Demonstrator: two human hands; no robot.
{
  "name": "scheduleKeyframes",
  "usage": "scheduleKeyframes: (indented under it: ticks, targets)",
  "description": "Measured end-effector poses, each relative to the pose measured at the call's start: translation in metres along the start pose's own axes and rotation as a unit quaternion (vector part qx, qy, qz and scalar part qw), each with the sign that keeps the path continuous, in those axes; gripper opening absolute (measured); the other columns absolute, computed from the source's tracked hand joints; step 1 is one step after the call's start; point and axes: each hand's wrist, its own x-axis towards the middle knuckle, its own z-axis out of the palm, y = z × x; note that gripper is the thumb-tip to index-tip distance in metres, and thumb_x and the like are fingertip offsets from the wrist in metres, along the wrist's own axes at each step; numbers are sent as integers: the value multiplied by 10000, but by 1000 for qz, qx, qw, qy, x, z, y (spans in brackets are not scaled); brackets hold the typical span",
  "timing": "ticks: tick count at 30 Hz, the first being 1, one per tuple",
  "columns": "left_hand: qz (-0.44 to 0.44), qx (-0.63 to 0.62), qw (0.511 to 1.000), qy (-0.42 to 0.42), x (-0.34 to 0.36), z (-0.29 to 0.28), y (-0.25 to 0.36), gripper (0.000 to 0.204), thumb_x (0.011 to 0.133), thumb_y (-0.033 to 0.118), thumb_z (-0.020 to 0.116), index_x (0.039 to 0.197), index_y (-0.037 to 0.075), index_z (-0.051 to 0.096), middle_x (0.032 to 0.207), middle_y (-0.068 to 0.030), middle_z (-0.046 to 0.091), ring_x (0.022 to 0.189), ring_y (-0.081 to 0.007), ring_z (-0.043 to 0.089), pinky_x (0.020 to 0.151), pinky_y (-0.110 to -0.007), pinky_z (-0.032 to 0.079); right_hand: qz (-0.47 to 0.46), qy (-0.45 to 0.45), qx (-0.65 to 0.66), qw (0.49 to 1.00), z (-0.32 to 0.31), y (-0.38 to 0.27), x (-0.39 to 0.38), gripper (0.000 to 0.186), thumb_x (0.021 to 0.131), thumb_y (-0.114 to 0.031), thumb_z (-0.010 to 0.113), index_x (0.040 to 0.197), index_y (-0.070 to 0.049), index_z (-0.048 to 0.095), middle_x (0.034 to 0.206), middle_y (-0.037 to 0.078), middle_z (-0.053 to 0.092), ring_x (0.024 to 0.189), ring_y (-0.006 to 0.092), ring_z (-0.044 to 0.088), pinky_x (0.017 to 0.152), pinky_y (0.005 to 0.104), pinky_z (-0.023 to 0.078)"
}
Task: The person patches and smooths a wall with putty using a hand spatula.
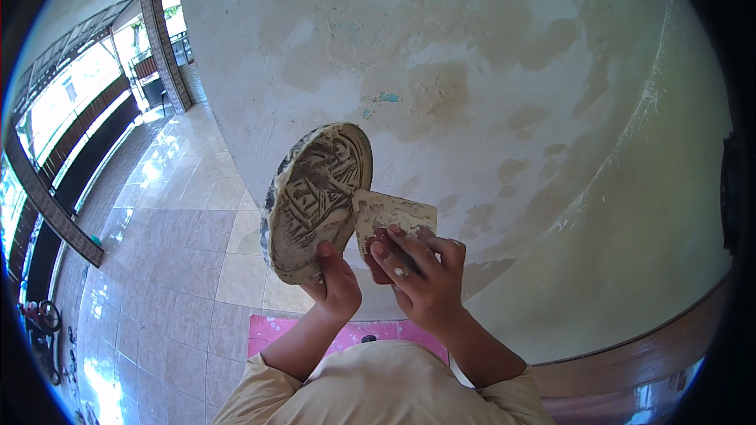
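Observation:
My left hand (335, 287) grips the lower rim of a round, shallow dish (315, 212), thumb on its inner face. The dish is tilted up, and its inside is smeared with grey-beige paste scored by scrape marks. In my right hand (421, 275) is a flat, squarish scraper (394, 211) crusted with the same paste, fingers pressed across its face. The scraper's upper left corner meets the dish's right rim. Dabs of paste stick to my right fingers. Behind both stands a pale wall (504, 55) with damp-looking beige patches and small turquoise spots.
A pink patterned sheet (272, 332) lies at the wall's foot near my body. Glossy tiled floor (169, 267) stretches to the left, toward a pillar (164, 47) and a dark slatted fence (71, 181). A bicycle (43, 323) appears at the far left edge.

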Motion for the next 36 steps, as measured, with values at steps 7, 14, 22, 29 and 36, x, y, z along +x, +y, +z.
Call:
scheduleKeyframes:
  ticks: [7,14,22,29,36]
  targets:
    - [-37,-14,998,-43,-8,11,12,482,939,3,417,1390,110,286,1343,-142,447,1198,-273,507,970,-400,491,12,-2,-14,1000,-2,-6,6,418,771,-208,646,1184,-276,625,1244,-25,524,1030,211,470,864,416,313]
    - [-24,27,992,-118,-9,5,18,494,916,-10,382,1390,75,274,1336,-156,453,1208,-279,499,1008,-394,447,-12,18,-18,1000,-6,-7,15,392,770,-224,655,1158,-277,633,1216,-26,522,1045,203,469,870,426,311]
    - [57,46,980,-186,-35,9,8,444,936,-27,309,1375,-55,251,1355,-232,401,1249,-315,433,1000,-403,415,-21,31,-27,999,-21,11,16,372,777,-263,639,1148,-285,655,1178,-41,513,1026,185,466,852,403,311]
    - [-27,41,978,-200,-32,-2,15,543,927,53,252,1456,-6,147,1464,-184,328,1354,-296,332,1089,-391,326,-52,52,-22,997,-18,6,29,419,730,-192,697,1141,-258,653,1102,-26,527,971,200,485,839,399,329]
    - [82,187,945,-255,-13,-10,26,490,912,-62,299,1391,-62,198,1391,-252,355,1281,-338,399,1028,-414,387,-48,60,-18,997,-10,0,31,387,788,-269,619,1174,-263,642,1128,-44,512,997,162,458,841,391,313]
